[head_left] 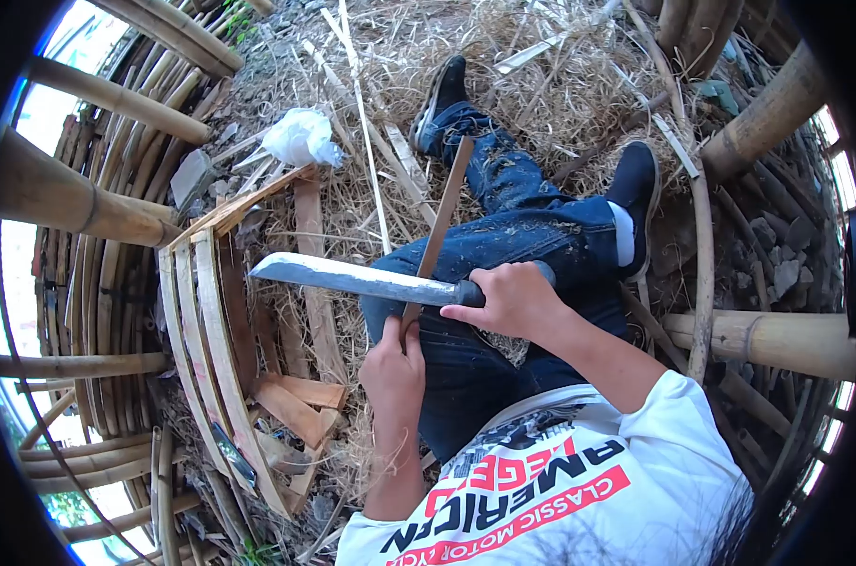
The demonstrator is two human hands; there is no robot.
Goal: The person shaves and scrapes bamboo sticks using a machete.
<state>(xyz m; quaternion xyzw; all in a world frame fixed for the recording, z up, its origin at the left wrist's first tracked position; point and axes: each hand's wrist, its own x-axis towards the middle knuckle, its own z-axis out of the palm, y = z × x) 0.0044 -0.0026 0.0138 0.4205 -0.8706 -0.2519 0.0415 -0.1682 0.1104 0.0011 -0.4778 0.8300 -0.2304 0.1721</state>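
right hand [513, 300] fisted on machete [352, 278] handle; left hand [393, 368] pinching bamboo strip [437, 236] low. strip looks light, stiff, splintery; hold below blade.

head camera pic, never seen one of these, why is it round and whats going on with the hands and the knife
The picture is round because a wide lens worn on the person's head looks down at their lap. No machine here: two bare hands. The right hand grips the handle of a big knife. The left hand holds a thin bamboo strip upright against the blade. The person sits in jeans on ground covered in straw-like shavings, with split bamboo slats and thick bamboo poles around.
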